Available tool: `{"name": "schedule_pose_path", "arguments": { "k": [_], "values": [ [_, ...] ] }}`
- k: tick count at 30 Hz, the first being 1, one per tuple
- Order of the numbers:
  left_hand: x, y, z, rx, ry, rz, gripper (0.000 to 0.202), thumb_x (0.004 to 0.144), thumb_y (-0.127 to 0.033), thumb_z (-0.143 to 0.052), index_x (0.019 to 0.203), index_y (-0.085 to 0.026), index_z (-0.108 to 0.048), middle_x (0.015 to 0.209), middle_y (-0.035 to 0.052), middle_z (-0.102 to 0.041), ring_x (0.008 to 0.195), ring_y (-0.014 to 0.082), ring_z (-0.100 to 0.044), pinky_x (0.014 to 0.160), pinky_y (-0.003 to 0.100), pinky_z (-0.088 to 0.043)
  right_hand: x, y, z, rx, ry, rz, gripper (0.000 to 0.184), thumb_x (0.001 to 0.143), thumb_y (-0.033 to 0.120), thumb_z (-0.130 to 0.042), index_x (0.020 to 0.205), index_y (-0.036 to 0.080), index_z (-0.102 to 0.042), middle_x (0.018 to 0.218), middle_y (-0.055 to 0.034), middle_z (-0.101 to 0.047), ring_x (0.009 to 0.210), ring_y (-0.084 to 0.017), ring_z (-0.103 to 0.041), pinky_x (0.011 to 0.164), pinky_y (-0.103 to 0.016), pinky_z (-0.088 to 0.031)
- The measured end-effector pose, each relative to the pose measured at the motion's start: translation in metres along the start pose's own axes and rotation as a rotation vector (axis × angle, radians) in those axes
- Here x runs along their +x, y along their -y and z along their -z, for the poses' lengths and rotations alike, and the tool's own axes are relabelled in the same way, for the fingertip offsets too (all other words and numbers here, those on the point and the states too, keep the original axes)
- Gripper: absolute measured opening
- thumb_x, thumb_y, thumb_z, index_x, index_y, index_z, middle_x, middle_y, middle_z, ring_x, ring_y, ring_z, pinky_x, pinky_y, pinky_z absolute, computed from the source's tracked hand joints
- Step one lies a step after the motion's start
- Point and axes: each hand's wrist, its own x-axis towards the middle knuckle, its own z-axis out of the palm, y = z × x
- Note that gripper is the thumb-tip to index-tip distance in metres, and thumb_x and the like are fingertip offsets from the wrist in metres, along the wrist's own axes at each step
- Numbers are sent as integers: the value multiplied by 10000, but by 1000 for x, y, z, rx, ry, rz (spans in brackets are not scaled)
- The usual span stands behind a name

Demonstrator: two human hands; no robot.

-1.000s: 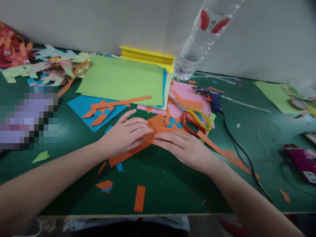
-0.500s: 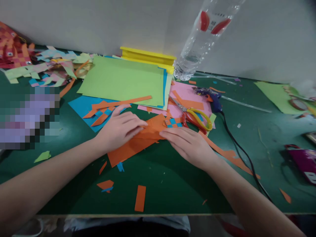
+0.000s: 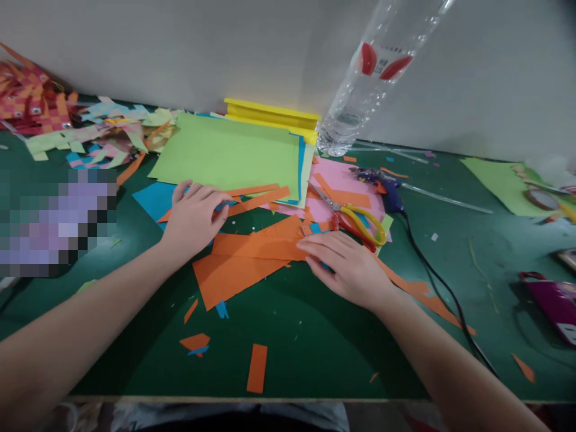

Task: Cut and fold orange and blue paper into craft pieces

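My left hand is over a woven orange-and-blue paper piece, with bent fingers and thumb closing on it; blue shows between them. Orange paper strips stretch rightward from that hand. In front of my right hand lies folded orange paper, its right end under the fingertips and thumb. A flat orange sheet lies beneath the folded part. Beside the right knuckles, a small woven orange-and-blue paper fish is partly covered. Scissors with yellow and red handles rest just behind.
A green paper stack sits at the back by a yellow folded strip and a tilted clear bottle. A blue glue gun trails a black cord rightward. Woven paper pieces and a blurred-out device are left. Paper scraps lie in front.
My left hand has left the folded orange paper and moved left onto the woven piece, whose strips have shifted. My right hand stays at the folded paper. The view has tilted slightly.
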Motion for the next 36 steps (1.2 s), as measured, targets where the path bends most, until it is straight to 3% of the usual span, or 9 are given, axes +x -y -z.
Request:
{"name": "schedule_pose_path", "arguments": {
  "k": [3,7,11,14,26,36],
  "values": [
    [3,-8,7,10,-7,-65,174,887,-291,-506,1002,-236,-624,978,72,-660,941,273,-590,914,494,-412,0,-1,-1,14,20,-9,283,879,148,-527,1148,164,-613,1082,-90,-690,1005,-206,-626,862,-409,-531],
    [1,-31,17,-98,145,-219,228,911,-243,-481,1113,-187,-572,1112,99,-628,1042,263,-569,895,433,-448,1,-2,-2,26,56,6,278,887,165,-529,1156,150,-600,1104,-95,-683,1049,-210,-609,905,-426,-516],
    [-8,-60,20,-202,291,-481,280,933,-259,-474,1186,-154,-534,1181,93,-621,1125,226,-545,1003,398,-413,2,-1,-2,34,85,3,288,889,172,-530,1169,154,-596,1114,-95,-686,1060,-205,-615,941,-437,-505],
    [-13,-72,19,-247,364,-587,300,919,-266,-504,1203,-173,-533,1222,69,-624,1185,209,-533,1057,384,-378,2,-2,-2,44,99,5,318,884,187,-537,1197,175,-591,1149,-92,-683,1097,-209,-613,964,-454,-500],
    [-14,-68,12,-226,381,-645,299,927,-280,-481,1189,-163,-562,1238,48,-632,1178,207,-544,1052,381,-385,1,-5,-4,35,143,42,329,896,191,-528,1216,201,-603,1231,-61,-664,1173,-197,-590,1019,-448,-479],
    [-12,-65,12,-202,394,-663,313,933,-300,-464,1199,-164,-556,1239,54,-635,1175,201,-546,1042,377,-372,0,-6,-3,52,103,64,288,887,179,-546,1163,192,-628,1179,-54,-690,1133,-188,-610,1001,-429,-489]
  ]
}}
